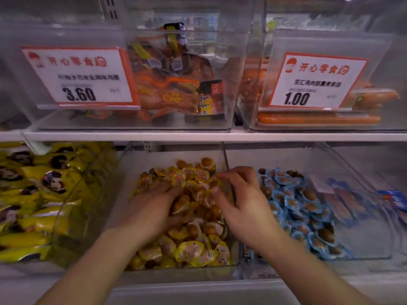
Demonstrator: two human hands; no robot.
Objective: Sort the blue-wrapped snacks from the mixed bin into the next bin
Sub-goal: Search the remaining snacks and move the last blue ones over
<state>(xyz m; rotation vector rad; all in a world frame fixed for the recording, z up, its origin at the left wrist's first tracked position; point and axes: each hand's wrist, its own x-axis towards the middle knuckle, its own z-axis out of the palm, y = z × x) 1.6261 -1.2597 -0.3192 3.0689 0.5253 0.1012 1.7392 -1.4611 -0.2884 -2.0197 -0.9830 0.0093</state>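
Blue-wrapped snacks [304, 208]: heaped in the next bin [361, 238], just right of your right fingers.

Both your hands are down in the mixed bin [123, 172], among the yellow-wrapped snacks [193, 252]. Your left hand [154, 208] lies spread on the pile, fingers relaxed and dug among the packets, gripping nothing that shows. Your right hand [242, 205] sits beside the divider [225, 159], fingers loosely curled above the pile; whether they pinch a packet you cannot tell through the blur. No blue wrapper shows between your fingers. Step in hand: probably searching. Next move: rake yellow packets aside, then carry any blue one found rightward over the divider.
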